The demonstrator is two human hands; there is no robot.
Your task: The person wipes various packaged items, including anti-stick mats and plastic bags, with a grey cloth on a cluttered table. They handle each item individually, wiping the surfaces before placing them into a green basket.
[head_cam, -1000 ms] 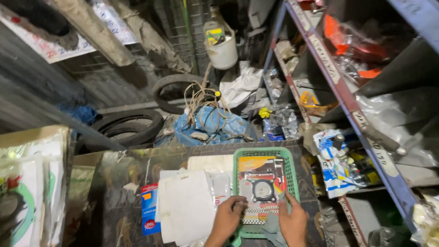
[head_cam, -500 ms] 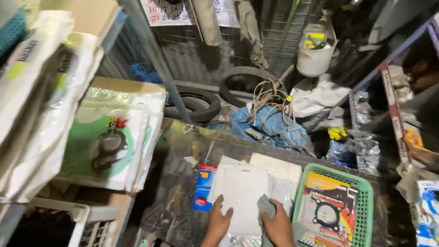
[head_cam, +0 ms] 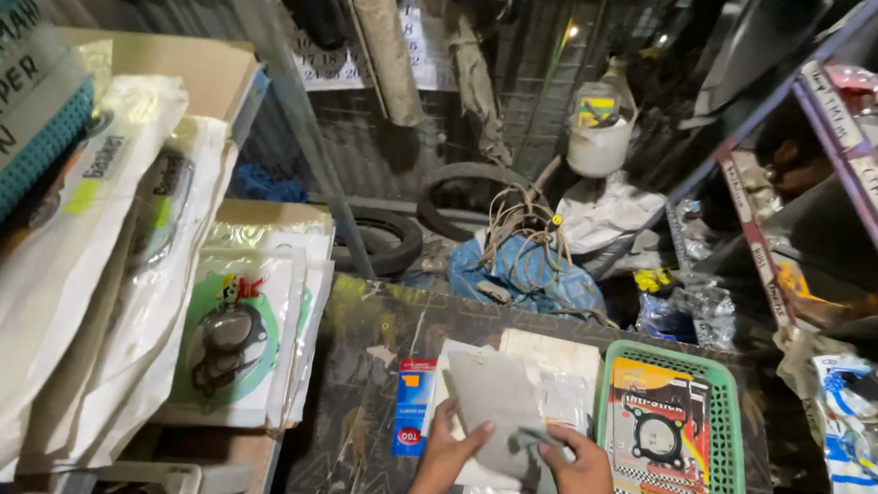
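While green basket (head_cam: pixel 742 393) now sits aside, left hand (head_cam: pixel 448 448) and right hand (head_cam: pixel 578 470) pinch grey packet (head_cam: pixel 496 405) over surface (head_cam: pixel 362 373); sorting moves leftward.

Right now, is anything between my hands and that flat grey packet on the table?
Nothing visible. The left hand grips the flat grey packet's lower left edge, and the right hand pinches its lower right corner.

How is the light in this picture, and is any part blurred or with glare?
Head view: dim overall, one small lamp glowing at the back wall; deep shadow at the upper right under the shelf; sheen on the plastic packets at left; both hands, left and right, and the grey sheet look fairly sharp.
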